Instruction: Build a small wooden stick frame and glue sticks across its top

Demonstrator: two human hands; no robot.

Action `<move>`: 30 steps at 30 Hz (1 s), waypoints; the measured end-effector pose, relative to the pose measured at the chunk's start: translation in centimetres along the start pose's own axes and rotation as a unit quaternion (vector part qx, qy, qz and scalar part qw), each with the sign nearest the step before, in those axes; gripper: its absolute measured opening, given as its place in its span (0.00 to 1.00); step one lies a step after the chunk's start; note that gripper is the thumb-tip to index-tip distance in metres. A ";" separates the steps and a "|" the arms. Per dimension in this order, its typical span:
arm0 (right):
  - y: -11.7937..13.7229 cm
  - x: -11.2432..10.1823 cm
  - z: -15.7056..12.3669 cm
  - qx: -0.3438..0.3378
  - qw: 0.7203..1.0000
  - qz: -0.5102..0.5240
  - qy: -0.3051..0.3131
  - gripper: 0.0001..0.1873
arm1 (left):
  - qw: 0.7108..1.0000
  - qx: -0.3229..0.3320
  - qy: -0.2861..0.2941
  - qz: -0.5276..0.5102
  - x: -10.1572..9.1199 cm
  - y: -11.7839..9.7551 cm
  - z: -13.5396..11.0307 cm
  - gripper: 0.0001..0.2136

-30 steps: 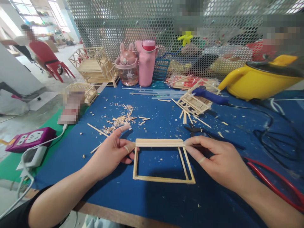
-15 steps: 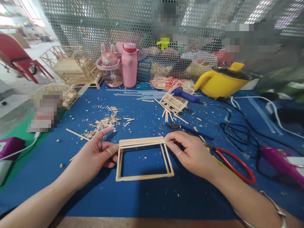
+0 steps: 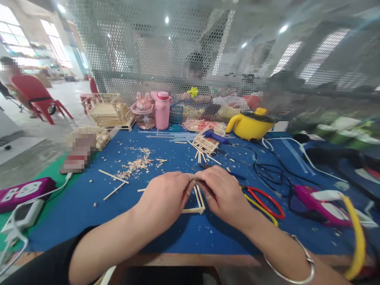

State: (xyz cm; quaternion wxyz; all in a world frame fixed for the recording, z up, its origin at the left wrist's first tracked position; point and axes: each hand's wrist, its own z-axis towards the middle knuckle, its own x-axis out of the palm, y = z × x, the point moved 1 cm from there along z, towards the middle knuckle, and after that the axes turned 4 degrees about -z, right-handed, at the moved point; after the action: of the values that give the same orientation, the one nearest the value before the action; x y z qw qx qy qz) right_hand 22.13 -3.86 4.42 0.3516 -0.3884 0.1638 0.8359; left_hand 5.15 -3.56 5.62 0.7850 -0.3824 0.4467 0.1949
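Note:
Under my hands, a small rectangular frame of thin wooden sticks [image 3: 201,208] lies at the front middle of the blue table. Only its lower right corner and right side show; the rest is covered. My left hand [image 3: 166,196] is bent over the frame, fingers closed at its upper side. Directly beside it, my right hand [image 3: 224,192] pinches at the upper right corner. The two sets of fingertips meet there, and what lies exactly between them is hidden. Loose sticks [image 3: 114,176] are scattered to the left of my left hand.
Wood scraps [image 3: 138,164] lie in a heap behind my left hand. A blue glue gun [image 3: 216,137] rests on a small stick structure [image 3: 204,144]. To the right are a red-and-yellow-handled tool [image 3: 279,208] and black cables [image 3: 264,166]. A yellow pot [image 3: 253,126] stands behind.
My left hand has moved from the frame's left end over to the right, beside my right hand, covering much of the frame. The camera view has tilted up.

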 end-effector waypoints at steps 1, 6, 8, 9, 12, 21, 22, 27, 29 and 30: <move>0.2 -0.1 -0.1 -0.003 1.000 -0.013 -0.007 0.08 | 1.000 -0.001 -0.004 -0.014 0.1 0.0 0.1 0.13; 1.4 -0.4 -0.9 0.017 0.998 -0.062 -0.012 0.10 | 0.996 0.034 -0.021 -0.074 0.2 0.3 0.2 0.11; 1.8 -0.3 -1.4 0.029 0.997 -0.064 -0.008 0.11 | 0.995 0.031 -0.009 -0.091 0.1 0.6 0.3 0.11; 1.7 -0.3 -1.7 0.036 0.997 -0.061 -0.011 0.12 | 0.995 0.025 -0.008 -0.098 0.0 0.8 0.4 0.11; 0.0 -0.8 -2.5 0.102 0.991 -0.079 -0.028 0.20 | 0.992 -0.012 -0.046 -0.120 -0.5 2.0 0.7 0.10; -5.2 -0.5 -3.3 0.340 0.870 -0.191 0.301 0.15 | 0.981 -0.058 -0.151 -0.111 0.0 4.9 0.1 0.12; -4.8 0.0 -3.1 0.340 0.868 -0.193 0.306 0.15 | 0.980 -0.056 -0.153 -0.115 0.1 4.8 -0.1 0.12; -3.0 1.8 -2.0 0.348 0.868 -0.186 0.301 0.15 | 0.975 -0.045 -0.171 -0.135 0.0 4.6 -0.4 0.12; -3.2 1.8 -1.8 0.368 0.867 -0.179 0.285 0.09 | 0.974 -0.037 -0.176 -0.141 -0.1 4.7 -0.4 0.11; -3.5 1.6 -1.7 0.379 0.867 -0.174 0.271 0.07 | 0.973 -0.034 -0.178 -0.143 -0.1 4.8 -0.4 0.11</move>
State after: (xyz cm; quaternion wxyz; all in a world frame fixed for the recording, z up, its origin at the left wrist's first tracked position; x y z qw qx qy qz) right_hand 24.86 -1.63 2.12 0.5534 -0.4588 0.4868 0.4962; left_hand 1.80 -0.88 3.52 0.8582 -0.4279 0.2335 0.1611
